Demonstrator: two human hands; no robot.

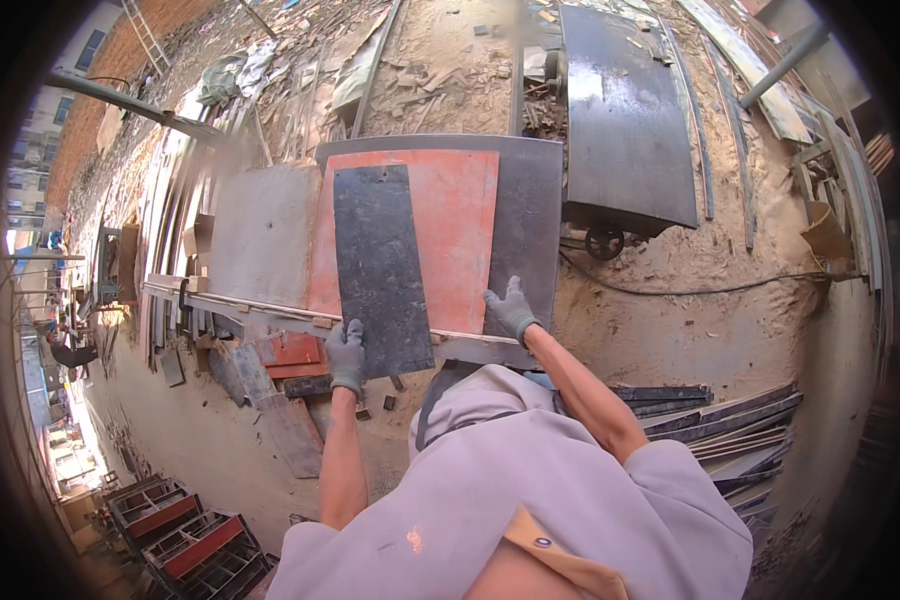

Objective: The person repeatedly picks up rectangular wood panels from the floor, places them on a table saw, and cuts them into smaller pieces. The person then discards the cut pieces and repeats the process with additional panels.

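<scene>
My left hand (346, 355), in a grey glove, grips the lower left edge of a long dark board (378, 265). The board slants over a red panel (460, 215), and its near end sticks out past the work table's front edge. My right hand (511, 308), gloved too, has its fingers spread over the near right corner of the red panel; whether it touches the panel I cannot tell. Under the red panel a larger dark sheet (525, 200) shows along the right and far sides. A pale grey board (263, 235) lies to the left.
A black-topped cart (630, 120) with a small wheel stands at the right, and a dark cable (690, 291) runs over the sandy ground. Stacked dark strips (740, 430) lie at lower right. Metal frames with red bars (195, 540) stand at lower left. Wood scraps litter the far ground.
</scene>
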